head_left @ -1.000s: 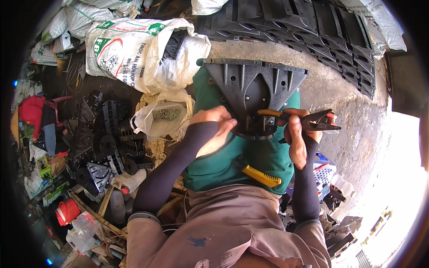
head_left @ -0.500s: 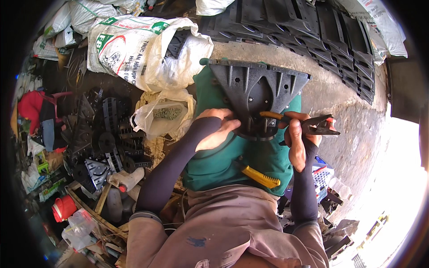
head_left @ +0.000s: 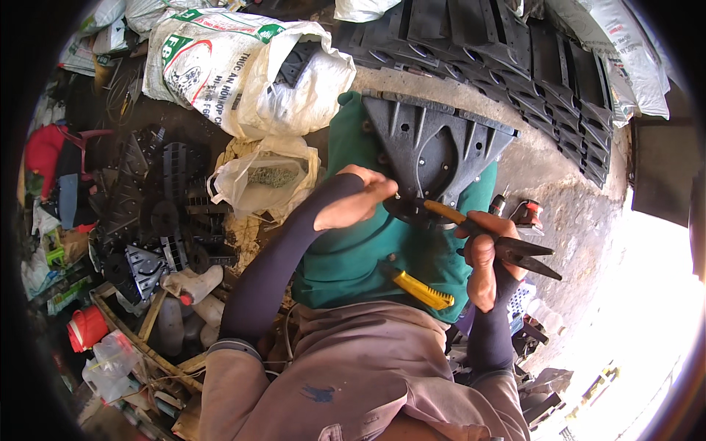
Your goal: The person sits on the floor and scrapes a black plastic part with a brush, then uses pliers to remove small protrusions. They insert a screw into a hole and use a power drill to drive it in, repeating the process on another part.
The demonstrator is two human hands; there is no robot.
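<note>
A black triangular plastic bracket point(head_left: 460, 140) lies across my green-clad lap, its wide end away from me and its narrow rounded end toward me. My right hand point(head_left: 482, 246) is closed around a pair of pliers point(head_left: 523, 252). The jaws point right, and an orange handle reaches over the bracket's narrow end. At that end's left side is my left hand point(head_left: 358, 200), fingers pressed together. A tiny shiny piece shows by its fingertips, too small to name. A yellow utility knife point(head_left: 422, 289) rests on my lap below the bracket.
Left of my knees sits an open plastic bag point(head_left: 259, 178) of small pieces, below a large white sack point(head_left: 243, 77). Stacked black parts point(head_left: 507, 59) line the far side. A red-and-black tool point(head_left: 528, 214) lies on the floor at right. Black parts and bottles clutter the left.
The pliers have turned, and their handle now reaches further down onto the bracket's narrow end. My left hand has its fingers drawn together beside that end. The bracket appears slightly further right.
</note>
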